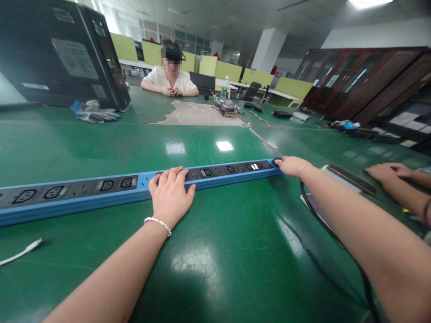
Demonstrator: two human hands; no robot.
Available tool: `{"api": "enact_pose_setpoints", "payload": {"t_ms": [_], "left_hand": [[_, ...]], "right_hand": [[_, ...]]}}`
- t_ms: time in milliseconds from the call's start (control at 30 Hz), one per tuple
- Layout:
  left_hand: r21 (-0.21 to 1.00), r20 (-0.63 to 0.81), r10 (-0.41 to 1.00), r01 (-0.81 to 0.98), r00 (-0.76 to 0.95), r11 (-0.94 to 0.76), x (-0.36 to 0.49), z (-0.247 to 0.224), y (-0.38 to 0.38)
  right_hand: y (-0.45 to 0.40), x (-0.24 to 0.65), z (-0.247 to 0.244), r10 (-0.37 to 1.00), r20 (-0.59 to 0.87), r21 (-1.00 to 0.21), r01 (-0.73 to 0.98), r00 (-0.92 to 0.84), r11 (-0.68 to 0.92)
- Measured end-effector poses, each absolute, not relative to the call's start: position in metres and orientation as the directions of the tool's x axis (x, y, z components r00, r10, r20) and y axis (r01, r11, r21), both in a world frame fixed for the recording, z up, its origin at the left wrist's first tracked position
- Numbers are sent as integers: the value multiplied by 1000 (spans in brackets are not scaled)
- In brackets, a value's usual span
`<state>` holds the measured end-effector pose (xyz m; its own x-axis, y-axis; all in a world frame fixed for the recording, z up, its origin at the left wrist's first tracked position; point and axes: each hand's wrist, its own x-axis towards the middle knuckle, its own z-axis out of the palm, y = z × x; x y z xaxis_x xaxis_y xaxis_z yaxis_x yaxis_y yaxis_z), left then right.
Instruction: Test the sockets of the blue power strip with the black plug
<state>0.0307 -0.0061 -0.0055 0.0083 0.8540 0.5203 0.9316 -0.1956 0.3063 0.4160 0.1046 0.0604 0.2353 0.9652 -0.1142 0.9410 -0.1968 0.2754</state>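
Observation:
A long blue power strip (215,170) with black socket panels lies across the green table, running from the left edge to my right hand. My left hand (171,195) rests over its middle, fingers across the top and thumb by the near side, gripping it. At the strip's right end, my right hand (292,166) is closed around a black piece (276,161), apparently the end of a cable; my fingers partly hide it. A black cable (332,233) emerges below my right wrist and runs down the right side.
A white cable (27,251) lies at left. Gloves (94,111) sit beside a large black cabinet (67,58). Across the table sits a person (170,78); another person's hands (387,171) are at right. A bottle (224,89) stands near a small metal device (228,106).

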Motion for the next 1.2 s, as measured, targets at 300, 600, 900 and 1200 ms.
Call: {"api": "enact_pose_setpoints", "payload": {"t_ms": [300,600,900,1200], "left_hand": [[303,525,851,932,11,-199,30,-6,-6],[286,525,851,939,12,-191,30,-6,-6],[283,533,846,939,16,-196,30,-6,-6],[290,534,845,934,22,-207,30,-4,-7]], "right_hand": [[92,411,59,960,-62,275,929,272,-246],[101,405,78,913,-236,225,933,333,-282],[93,420,85,881,-306,1,925,361,-379],[62,430,83,888,-291,-261,864,356,-431]]}}
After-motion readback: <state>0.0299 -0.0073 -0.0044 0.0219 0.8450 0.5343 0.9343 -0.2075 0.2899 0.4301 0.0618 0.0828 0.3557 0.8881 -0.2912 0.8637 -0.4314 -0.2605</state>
